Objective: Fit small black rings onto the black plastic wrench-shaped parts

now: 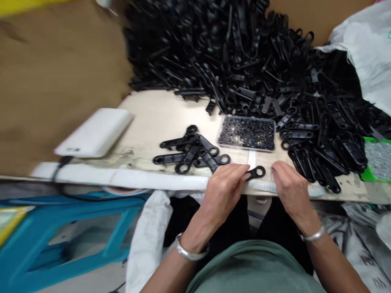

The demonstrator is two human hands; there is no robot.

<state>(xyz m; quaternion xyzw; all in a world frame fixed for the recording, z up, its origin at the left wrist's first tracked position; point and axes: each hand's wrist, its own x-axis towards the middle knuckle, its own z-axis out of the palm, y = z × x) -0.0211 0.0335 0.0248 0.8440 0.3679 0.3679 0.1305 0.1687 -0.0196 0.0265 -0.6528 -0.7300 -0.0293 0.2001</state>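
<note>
Pinches black ringed lever (253,175) between fingertips of left hand (223,188), at its two o'clock; bunches fingertips of right hand (291,189) at lever's three o'clock, cannot tell whether holding anything. Likely light, stiff, slick; best gripped by flat sides.

A green top (250,268) is worn with two silver bangles (191,255) and, apparently, black trousers (277,224).

Ring-ended part (252,175): black plastic, smooth, low sheen. Shallow box (247,149): clear plastic, glossy rim. Worktop (149,118): smooth, wood-like surface, stained near front edge. Bracelet (193,255): polished metal. Shirt (256,264): matt cloth.
</note>
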